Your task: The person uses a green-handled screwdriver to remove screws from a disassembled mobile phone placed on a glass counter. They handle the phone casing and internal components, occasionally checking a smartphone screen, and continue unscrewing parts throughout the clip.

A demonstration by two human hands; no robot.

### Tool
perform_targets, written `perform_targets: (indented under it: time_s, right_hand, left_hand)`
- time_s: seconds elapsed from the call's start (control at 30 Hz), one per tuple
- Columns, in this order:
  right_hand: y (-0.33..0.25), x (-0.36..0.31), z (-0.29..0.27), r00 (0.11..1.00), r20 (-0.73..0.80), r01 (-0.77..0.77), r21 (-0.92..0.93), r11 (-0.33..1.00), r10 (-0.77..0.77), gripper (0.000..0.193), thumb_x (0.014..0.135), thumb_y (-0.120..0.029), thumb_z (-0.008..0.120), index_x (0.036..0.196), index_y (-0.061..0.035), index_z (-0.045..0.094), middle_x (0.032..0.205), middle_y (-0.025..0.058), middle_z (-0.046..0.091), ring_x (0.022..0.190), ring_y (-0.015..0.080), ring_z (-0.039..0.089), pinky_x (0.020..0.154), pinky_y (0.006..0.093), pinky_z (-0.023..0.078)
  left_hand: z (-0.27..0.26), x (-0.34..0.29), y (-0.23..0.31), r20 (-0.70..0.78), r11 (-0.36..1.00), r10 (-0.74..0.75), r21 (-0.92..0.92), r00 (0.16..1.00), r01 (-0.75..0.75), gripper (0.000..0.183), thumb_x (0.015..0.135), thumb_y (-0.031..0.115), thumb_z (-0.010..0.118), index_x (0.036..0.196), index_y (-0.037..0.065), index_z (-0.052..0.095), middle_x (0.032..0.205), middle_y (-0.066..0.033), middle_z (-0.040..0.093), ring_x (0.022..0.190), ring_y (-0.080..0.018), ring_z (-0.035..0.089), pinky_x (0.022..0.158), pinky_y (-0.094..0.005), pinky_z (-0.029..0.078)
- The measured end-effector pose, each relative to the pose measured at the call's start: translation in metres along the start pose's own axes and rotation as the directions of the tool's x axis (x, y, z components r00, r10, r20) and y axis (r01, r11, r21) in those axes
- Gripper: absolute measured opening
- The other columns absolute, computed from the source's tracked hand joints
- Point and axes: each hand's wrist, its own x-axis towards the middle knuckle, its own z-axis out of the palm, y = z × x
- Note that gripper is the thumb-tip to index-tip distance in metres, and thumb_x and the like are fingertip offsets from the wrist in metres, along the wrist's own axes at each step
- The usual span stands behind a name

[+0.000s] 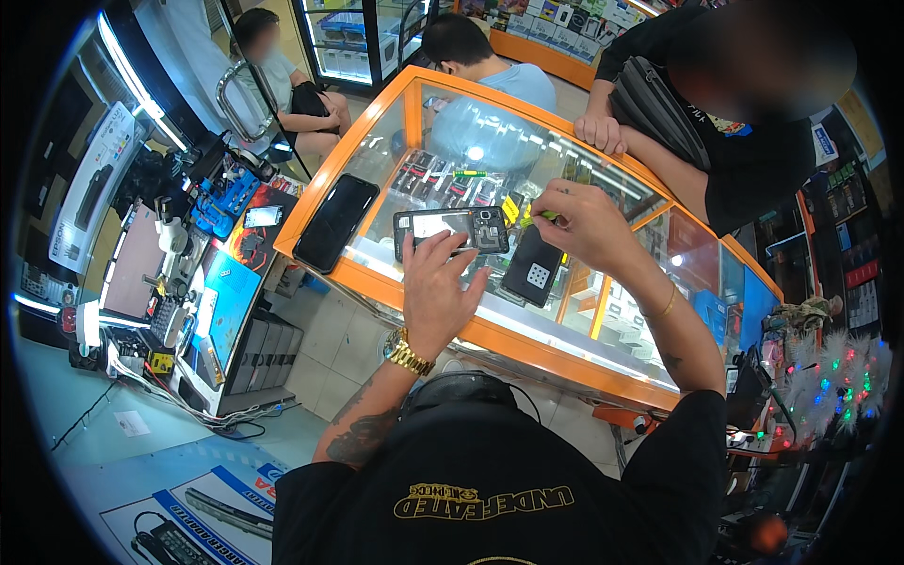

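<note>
A phone with its back off [488, 229] lies on the glass counter, its inner parts and a pale battery area showing. My left hand [443, 282] rests on its near edge, fingers spread and touching it. Just right of the phone, my right hand [589, 224] is raised and closed in a pinch on a small bright green piece [549, 217], whose kind I cannot make out. Below that hand is a flat black panel with a white dotted square [535, 267], like a phone back cover. Yellow tabs [511, 209] show beside the open phone.
A black smartphone [336, 223] lies at the counter's left end, by the orange frame [318, 188]. A green-and-yellow stick [470, 173] lies beyond the open phone. A person in black [678, 113] leans on the far edge. A workbench with a microscope [172, 235] stands left.
</note>
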Motion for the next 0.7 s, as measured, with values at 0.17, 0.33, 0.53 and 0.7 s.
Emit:
perform_targets:
  time_s: [0.17,0.33,0.53,0.7]
  right_hand:
    - [0.000,0.001,-0.001,1.000,0.012,0.028,-0.018,0.999,-0.027,0.011,0.086,-0.003,0.075,0.096,-0.0011,0.069,0.090,0.0099,0.067,0.075,0.0272,0.070,0.067,0.0348,0.056]
    - [-0.001,0.002,-0.001,0.999,0.018,0.043,-0.020,0.999,-0.043,0.011,0.086,-0.004,0.074,0.095,-0.0009,0.068,0.090,0.0102,0.066,0.075,0.0272,0.069,0.067,0.0347,0.056]
    - [0.001,0.006,-0.002,0.995,-0.008,0.102,-0.064,0.993,-0.103,0.010,0.086,-0.003,0.073,0.095,-0.0023,0.069,0.093,0.0112,0.064,0.081,0.0332,0.068,0.073,0.0430,0.054]
    - [-0.017,0.048,-0.005,0.952,0.292,-0.042,-0.157,0.987,0.087,0.015,0.091,-0.016,0.073,0.101,-0.0054,0.071,0.097,0.0138,0.064,0.096,0.0347,0.067,0.080,0.0453,0.052]
  left_hand:
    - [0.000,0.000,0.001,-0.004,1.000,-0.003,0.000,1.000,0.003,0.027,0.082,0.023,0.083,0.103,0.007,0.078,0.124,-0.0083,0.070,0.125,-0.0302,0.058,0.119,-0.0604,0.028]
    - [0.000,-0.001,0.001,-0.003,1.000,-0.008,0.001,1.000,0.008,0.026,0.082,0.023,0.082,0.103,0.007,0.079,0.124,-0.0081,0.070,0.125,-0.0301,0.058,0.119,-0.0601,0.028]
    - [0.002,0.002,0.004,0.009,1.000,0.007,0.006,1.000,-0.007,0.026,0.082,0.024,0.082,0.102,0.007,0.079,0.125,-0.0070,0.071,0.125,-0.0302,0.059,0.118,-0.0596,0.028]
    - [0.001,0.002,0.000,0.024,0.999,0.009,0.044,1.000,-0.010,0.024,0.083,0.025,0.082,0.100,0.008,0.080,0.124,-0.0071,0.072,0.125,-0.0316,0.059,0.118,-0.0591,0.029]
